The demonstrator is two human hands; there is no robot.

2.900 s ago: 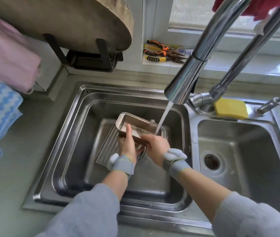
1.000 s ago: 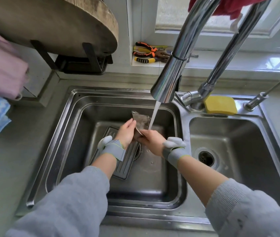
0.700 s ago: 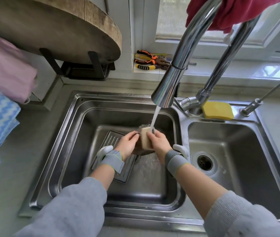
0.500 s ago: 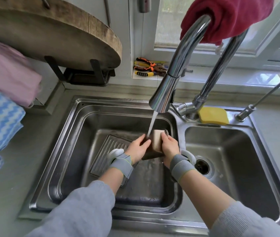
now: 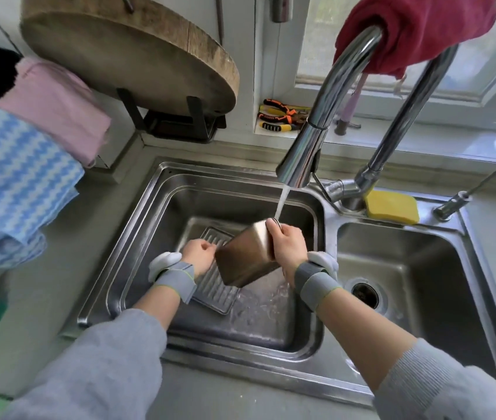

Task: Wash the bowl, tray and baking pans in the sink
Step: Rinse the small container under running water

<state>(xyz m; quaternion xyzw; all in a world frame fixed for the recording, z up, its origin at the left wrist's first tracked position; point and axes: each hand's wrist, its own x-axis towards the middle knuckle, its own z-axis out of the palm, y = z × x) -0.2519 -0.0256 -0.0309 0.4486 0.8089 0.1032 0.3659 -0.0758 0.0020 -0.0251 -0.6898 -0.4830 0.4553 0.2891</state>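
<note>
A deep rectangular metal baking pan (image 5: 245, 257) is tipped with its underside toward me, over the left basin of the sink (image 5: 137, 237). My right hand (image 5: 287, 245) grips the pan's far right edge, right under the running water from the faucet (image 5: 301, 153). My left hand (image 5: 199, 256) sits at the pan's left side with fingers curled; its contact with the pan is hidden behind the pan. A ribbed metal tray (image 5: 213, 286) lies flat on the basin floor beneath both hands. No bowl is visible.
The right basin (image 5: 407, 268) has an open drain. A yellow sponge (image 5: 392, 206) lies by the faucet base, a red cloth (image 5: 416, 28) hangs over the faucet arch. Round wooden board (image 5: 131, 53) and towels (image 5: 19, 177) stand at left; pliers (image 5: 280, 116) on the sill.
The pan has been turned over from opening-up to bottom-toward-me under the stream. My right hand moved to its far edge; my left hand shifted from the rim to its left side.
</note>
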